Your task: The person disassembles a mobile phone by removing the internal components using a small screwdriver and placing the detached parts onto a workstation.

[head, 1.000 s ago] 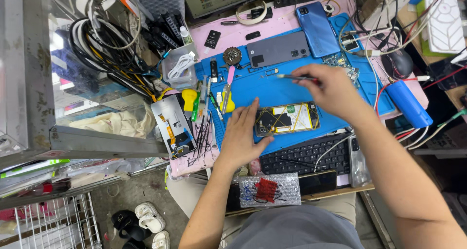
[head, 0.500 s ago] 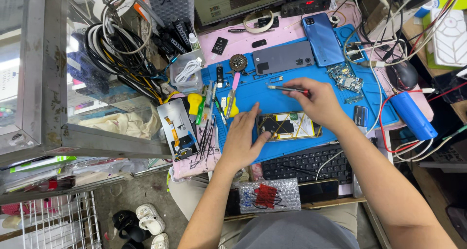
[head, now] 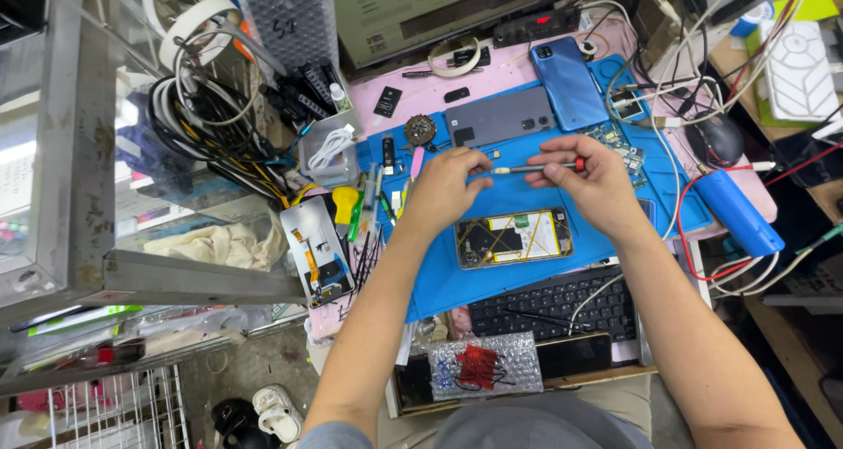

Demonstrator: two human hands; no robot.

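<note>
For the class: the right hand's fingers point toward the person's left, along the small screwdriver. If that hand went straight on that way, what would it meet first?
Most likely the left hand, whose fingertips sit at the tip of the screwdriver that the right hand holds. Both hover above the blue mat.

Screwdriver: slim metal shaft, red cap at one end, held level above the blue mat, red end toward the right hand, tip at the left hand. Opened phone: back removed, internals and yellow ribbon exposed, lying flat on the mat, just below the screwdriver.
</note>
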